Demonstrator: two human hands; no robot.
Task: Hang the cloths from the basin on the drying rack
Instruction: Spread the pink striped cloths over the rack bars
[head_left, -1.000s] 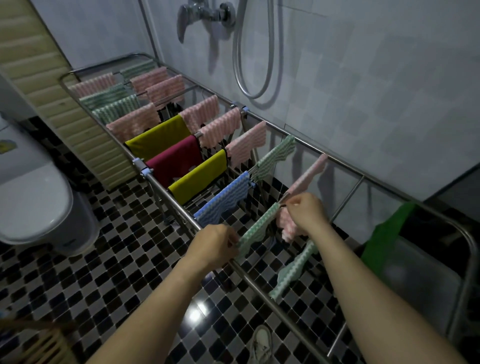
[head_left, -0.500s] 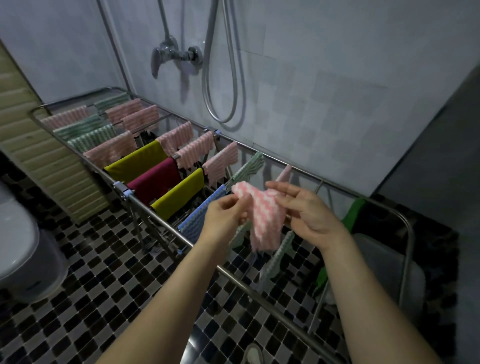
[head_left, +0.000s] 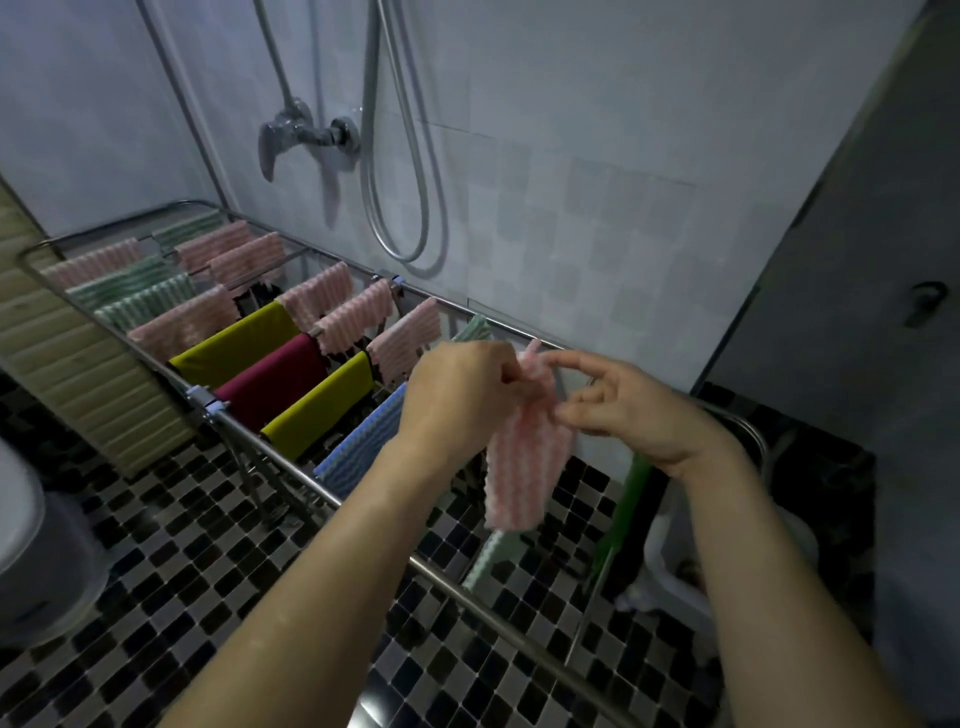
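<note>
1. The left hand has its grip clamped on the upper left corner of a pink-and-white striped cloth, with the fingers curled round the bunched fabric.
2. The right hand meets the same cloth from the other side. Its index finger reaches to the top edge and its thumb presses the right edge, so the grip is a light pinch with the other fingers loosely bent.
3. The pink-and-white striped cloth hangs free between the 2 hands, above the right part of the metal-tube drying rack, touching no rail that I can see.
4. Behind and below it, a pale green striped cloth hangs from a rung, and a blue ribbed cloth hangs just to its left.
5. Further left the rungs carry 2 olive-yellow cloths, a maroon cloth between them, and several pink and green striped ones.
6. A pale tub-like basin stands at the rack's right end, mostly hidden by the right forearm, with a bright green strip beside it. Its contents cannot be told.
7. A chrome shower tap and looped hose are on the tiled wall, above a black-and-white checked floor.
</note>
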